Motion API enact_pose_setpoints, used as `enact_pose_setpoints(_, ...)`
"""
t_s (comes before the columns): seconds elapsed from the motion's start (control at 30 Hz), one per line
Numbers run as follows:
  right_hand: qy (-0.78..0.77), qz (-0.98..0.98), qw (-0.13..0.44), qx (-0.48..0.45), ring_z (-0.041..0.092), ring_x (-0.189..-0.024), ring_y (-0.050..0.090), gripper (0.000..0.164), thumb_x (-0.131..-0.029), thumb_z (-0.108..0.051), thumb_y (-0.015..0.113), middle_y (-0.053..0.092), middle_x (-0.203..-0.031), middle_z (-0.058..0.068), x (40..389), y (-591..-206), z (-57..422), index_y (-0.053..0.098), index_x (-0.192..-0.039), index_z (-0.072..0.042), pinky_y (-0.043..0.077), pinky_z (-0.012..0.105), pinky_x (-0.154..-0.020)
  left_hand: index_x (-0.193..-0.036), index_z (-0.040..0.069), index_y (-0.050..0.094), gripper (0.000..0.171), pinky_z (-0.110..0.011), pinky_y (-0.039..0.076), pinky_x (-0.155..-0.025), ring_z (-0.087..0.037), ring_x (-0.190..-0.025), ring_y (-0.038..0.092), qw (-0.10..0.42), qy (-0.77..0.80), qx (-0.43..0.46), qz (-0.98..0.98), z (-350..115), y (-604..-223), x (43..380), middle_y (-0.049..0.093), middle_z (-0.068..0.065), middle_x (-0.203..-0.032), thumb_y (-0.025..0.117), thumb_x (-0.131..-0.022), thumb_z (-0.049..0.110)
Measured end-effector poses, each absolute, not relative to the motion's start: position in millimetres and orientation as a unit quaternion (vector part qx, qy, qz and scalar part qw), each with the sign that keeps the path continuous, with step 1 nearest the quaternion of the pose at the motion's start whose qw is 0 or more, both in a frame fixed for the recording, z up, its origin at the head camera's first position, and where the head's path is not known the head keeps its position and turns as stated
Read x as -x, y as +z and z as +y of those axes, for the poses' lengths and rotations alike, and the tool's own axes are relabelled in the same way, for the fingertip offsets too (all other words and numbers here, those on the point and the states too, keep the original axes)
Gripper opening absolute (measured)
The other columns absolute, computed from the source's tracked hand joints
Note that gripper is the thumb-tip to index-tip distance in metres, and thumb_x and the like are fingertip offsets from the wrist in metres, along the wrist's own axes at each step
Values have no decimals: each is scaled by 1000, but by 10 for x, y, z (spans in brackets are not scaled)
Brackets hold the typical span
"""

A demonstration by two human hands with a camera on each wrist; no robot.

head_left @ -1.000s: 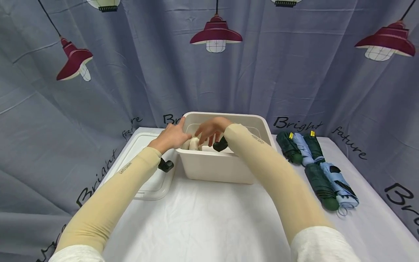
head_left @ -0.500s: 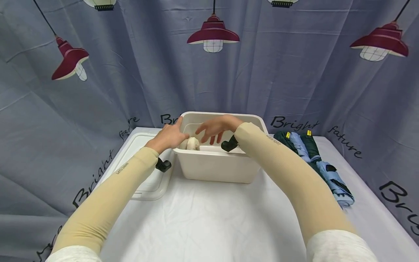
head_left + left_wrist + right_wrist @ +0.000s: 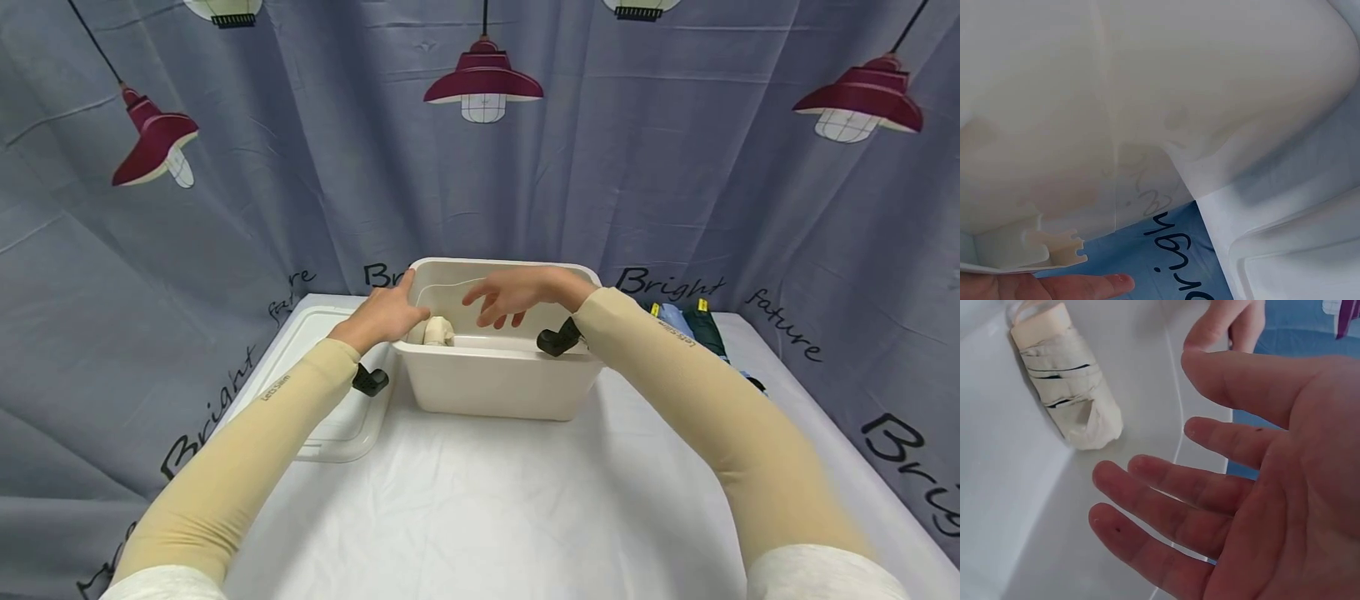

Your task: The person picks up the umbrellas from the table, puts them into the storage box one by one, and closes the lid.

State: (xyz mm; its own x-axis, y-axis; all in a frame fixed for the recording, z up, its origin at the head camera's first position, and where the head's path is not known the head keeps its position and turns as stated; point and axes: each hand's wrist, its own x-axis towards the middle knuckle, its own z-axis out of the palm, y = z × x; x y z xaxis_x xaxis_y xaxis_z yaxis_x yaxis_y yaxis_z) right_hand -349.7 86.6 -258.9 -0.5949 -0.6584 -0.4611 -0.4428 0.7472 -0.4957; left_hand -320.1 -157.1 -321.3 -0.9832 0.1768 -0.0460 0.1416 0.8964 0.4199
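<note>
Seemingly at the setting-down stage inside the pale bin, or between two holds, to judge by the cream folded umbrella down in it. Lying at the left end, beside an inner wall, and touched by neither hand. Called for next, as best judged: either a reach down to that umbrella or a lift clear of the bin toward the light blue umbrella and dark green umbrella on the right of the surface, both partly hidden behind the right sleeve.

Hovering over the bin with the right hand — grip apart and holding nothing, fingers spread, slightly bent and pointing left, forearm slanting in from the right. Touching the left rim with the left hand, near the lid, index finger straight, thumb apart from it — impossible to tell whether clamped on the rim or merely resting there.
</note>
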Motion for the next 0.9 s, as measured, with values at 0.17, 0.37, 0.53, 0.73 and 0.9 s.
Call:
enact_pose_setpoints(0.17,-175,880,308,316,23,-116,64,59,-99,-25,62,62,-138,11,3449,-2572,1010,41,-154,-16,55,41,-90,-164,14,2,90,-50,46,-98,-40,-120,58,44,212,-79,973,-1558,-3196,3185,48,-29,-148,52,-94,44)
enact_pose_setpoints(0.37,-179,884,297,312,24,-121,62,59,-98,-29,64,57,-144,13,3344,-2522,1163,43,-153,-19,55,37,-88,-164,14,3,90,-49,46,-94,-36,-111,60,44,215,-82,972,-1556,-3187,3169,50,-29,-145,52,-94,44)
enact_pose_setpoints(0.53,-186,888,281,312,26,-127,58,58,-98,-29,65,57,-143,13,3260,-2494,1292,45,-152,-19,55,41,-91,-164,14,2,90,-50,45,-96,-37,-115,59,44,216,-82,972,-1563,-3197,3175,49,-29,-147,51,-94,43)
enact_pose_setpoints(0.73,-197,888,268,318,29,-130,57,58,-98,-27,64,56,-144,14,3158,-2463,1443,46,-152,-17,54,46,-94,-164,14,3,89,-50,45,-98,-39,-119,58,42,214,-83,972,-1562,-3205,3172,49,-29,-146,50,-94,43)
enact_pose_setpoints(0.9,-208,888,263,314,30,-128,58,60,-97,-24,66,55,-144,16,3086,-2428,1550,44,-153,-16,53,48,-95,-164,15,2,90,-52,44,-101,-41,-126,54,43,215,-80,972,-1560,-3201,3168,46,-28,-150,50,-94,44)
